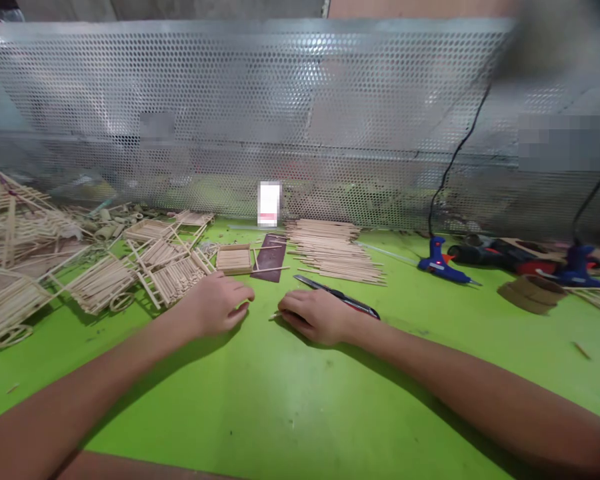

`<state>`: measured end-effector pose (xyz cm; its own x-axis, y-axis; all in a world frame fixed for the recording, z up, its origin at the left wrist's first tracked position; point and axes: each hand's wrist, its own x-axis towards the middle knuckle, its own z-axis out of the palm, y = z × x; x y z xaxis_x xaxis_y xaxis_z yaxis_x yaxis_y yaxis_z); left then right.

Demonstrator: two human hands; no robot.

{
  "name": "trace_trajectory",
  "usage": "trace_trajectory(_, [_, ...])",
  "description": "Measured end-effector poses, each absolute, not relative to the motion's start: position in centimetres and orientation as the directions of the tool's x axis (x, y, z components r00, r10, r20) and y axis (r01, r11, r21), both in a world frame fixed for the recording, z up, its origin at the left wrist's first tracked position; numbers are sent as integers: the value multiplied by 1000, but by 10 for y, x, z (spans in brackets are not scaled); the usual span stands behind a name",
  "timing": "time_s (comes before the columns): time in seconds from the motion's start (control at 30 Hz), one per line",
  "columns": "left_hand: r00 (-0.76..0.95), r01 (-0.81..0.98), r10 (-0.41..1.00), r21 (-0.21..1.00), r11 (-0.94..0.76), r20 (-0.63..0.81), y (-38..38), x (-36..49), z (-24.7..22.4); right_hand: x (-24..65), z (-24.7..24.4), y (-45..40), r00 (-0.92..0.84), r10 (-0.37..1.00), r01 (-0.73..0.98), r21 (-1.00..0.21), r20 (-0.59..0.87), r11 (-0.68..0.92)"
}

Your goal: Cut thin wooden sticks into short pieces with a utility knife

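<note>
My left hand (pixel 224 303) rests on the green table with its fingers apart and nothing between them. Just beyond its fingertips is a small wooden cart-like piece (pixel 234 259), beside a dark brown sheet (pixel 271 258). My right hand (pixel 313 313) lies on the table with its fingers curled, and a small pale bit (pixel 274 317) shows at its fingertips; what the fingers hold is hidden. A utility knife (pixel 347 299) lies behind that hand, its blade pointing away to the left. Farther back is a pile of thin wooden sticks (pixel 333 250).
Stick-built carts (pixel 173 277) and loose frames crowd the left side. On the right are a blue glue gun (pixel 441 265) with a cord, a second blue glue gun (pixel 580 267), and a brown tape roll (pixel 531 293). A perforated metal screen (pixel 220 100) stands along the back.
</note>
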<state>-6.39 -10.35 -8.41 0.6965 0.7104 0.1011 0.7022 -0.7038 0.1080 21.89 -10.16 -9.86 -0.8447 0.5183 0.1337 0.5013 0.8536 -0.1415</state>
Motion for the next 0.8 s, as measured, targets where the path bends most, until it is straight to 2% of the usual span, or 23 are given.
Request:
trace_trajectory(0.17, [704, 692, 706, 148, -707, 80, -102, -68, -89, 219, -101, -99, -891, 369, 358, -92, 265, 929])
trace_trajectory(0.33, [754, 634, 645, 121, -764, 125, -106, -59, -93, 217, -101, -99, -909, 339, 317, -129, 240, 940])
trace_trajectory(0.43, [766, 613, 624, 120, -781, 153, -107, -59, -96, 219, -97, -99, -909, 350, 336, -99, 226, 937])
trace_trajectory(0.6, [778, 562, 584, 158, -812, 232, -103, -63, -103, 234, -71, -88, -799, 524, 551, 12, 294, 834])
trace_trajectory(0.7, [782, 536, 568, 187, -823, 256, -104, -61, -105, 248, -55, -80, -672, 702, 736, 108, 237, 668])
trace_trajectory(0.8, [778, 533, 576, 220, -817, 252, -109, -55, -106, 263, -56, -79, -540, 832, 840, 142, 125, 524])
